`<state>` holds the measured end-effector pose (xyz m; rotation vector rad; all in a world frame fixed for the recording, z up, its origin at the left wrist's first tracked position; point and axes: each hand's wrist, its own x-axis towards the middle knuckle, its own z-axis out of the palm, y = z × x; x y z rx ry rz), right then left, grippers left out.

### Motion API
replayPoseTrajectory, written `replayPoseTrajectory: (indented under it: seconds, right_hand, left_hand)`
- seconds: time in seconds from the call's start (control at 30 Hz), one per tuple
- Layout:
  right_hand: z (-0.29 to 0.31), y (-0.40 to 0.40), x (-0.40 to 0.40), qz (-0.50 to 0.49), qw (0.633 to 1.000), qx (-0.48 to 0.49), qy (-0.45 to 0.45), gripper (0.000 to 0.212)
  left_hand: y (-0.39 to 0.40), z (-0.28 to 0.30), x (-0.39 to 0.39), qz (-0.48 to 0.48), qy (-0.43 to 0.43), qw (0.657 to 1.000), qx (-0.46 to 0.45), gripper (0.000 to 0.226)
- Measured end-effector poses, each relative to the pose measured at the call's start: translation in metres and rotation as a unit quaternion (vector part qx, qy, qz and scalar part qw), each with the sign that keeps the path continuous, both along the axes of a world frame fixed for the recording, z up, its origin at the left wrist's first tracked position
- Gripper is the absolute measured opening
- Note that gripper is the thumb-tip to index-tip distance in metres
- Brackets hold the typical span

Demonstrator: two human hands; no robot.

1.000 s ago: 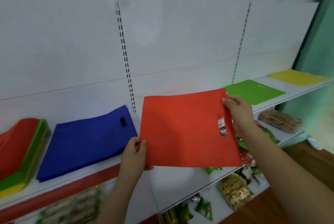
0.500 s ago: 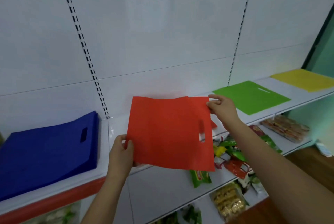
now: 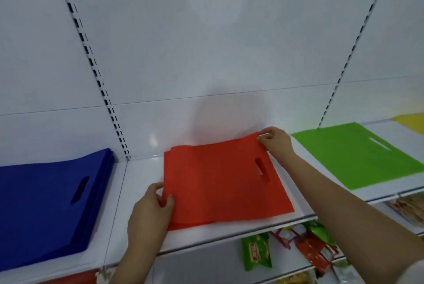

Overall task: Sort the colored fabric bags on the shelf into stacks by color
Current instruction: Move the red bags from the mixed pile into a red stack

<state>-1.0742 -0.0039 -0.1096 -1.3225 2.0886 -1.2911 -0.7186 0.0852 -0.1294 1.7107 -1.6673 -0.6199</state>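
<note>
- Four colour groups of fabric bags lie on the white shelf [image 3: 142, 176]: a blue stack [image 3: 50, 203] at left, a red bag [image 3: 220, 182] in the middle, one green bag [image 3: 358, 155] to the right, and a yellow piece [image 3: 410, 123] at the far right edge.
- Beneath the red bag, more red edges show at its left and front; their count cannot be told.
- Lower shelves hold snack packets [image 3: 305, 247], too blurred to count.
- Left hand [image 3: 151, 210] pinches the red bag's near left edge, thumb on top.
- Right hand [image 3: 275, 140] pinches its far right corner, which is lifted slightly; the cut-out handle lies just beside this hand.
</note>
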Motion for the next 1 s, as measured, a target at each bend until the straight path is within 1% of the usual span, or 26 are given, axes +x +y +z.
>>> replayPoseTrajectory:
  seconds: [0.07,0.17,0.27,0.33,0.37,0.43,0.5,0.53,0.6,0.7,0.8,0.87,1.0]
  right_hand:
    - [-0.009,-0.015,-0.004,0.017,0.999,0.013,0.035,0.014]
    - [-0.025,-0.032,-0.010,0.057,0.993,0.032,0.101,0.024]
    - [-0.033,-0.040,-0.011,0.079,0.990,0.034,0.115,0.027]
    - [-0.034,-0.043,-0.009,0.105,0.982,0.012,0.157,0.024]
    - [-0.032,-0.044,-0.007,0.115,0.973,-0.002,0.201,0.020]
    - [-0.023,-0.039,-0.001,0.096,0.943,-0.029,0.318,0.008]
    - [-0.009,-0.033,0.011,0.079,0.912,-0.076,0.395,0.015]
    - [0.002,-0.030,0.024,0.085,0.905,-0.108,0.404,0.017]
    - [0.023,-0.031,0.054,0.130,0.899,-0.167,0.383,0.019]
    - [0.050,-0.031,0.118,0.239,0.897,-0.225,0.295,0.020]
    - [0.067,-0.029,0.183,0.312,0.871,-0.263,0.272,0.029]
    - [0.076,-0.024,0.236,0.358,0.858,-0.267,0.256,0.036]
    - [0.093,-0.006,0.352,0.415,0.851,-0.244,0.211,0.048]
  left_hand:
    - [0.003,-0.003,-0.007,0.025,-0.030,0.999,-0.003,0.034]
    - [0.006,-0.008,-0.023,0.071,-0.032,0.997,0.005,0.049]
    - [0.008,-0.012,-0.039,0.097,-0.043,0.994,0.020,0.051]
    - [0.006,-0.014,-0.045,0.104,-0.067,0.992,0.017,0.048]
    - [0.005,-0.015,-0.047,0.109,-0.077,0.991,0.015,0.047]
    - [0.005,-0.016,-0.049,0.117,-0.091,0.989,0.011,0.046]
    - [0.006,-0.015,-0.051,0.120,-0.084,0.989,-0.003,0.047]
    - [0.008,-0.012,-0.050,0.120,-0.078,0.990,-0.014,0.048]
    - [0.012,-0.007,-0.046,0.116,-0.063,0.990,-0.043,0.047]
    - [0.027,0.005,-0.031,0.125,-0.042,0.988,-0.084,0.044]
    - [0.037,0.018,-0.015,0.135,-0.018,0.984,-0.112,0.044]
    - [0.048,0.028,0.008,0.146,-0.011,0.980,-0.134,0.046]
    - [0.080,0.045,0.091,0.182,-0.014,0.970,-0.161,0.052]
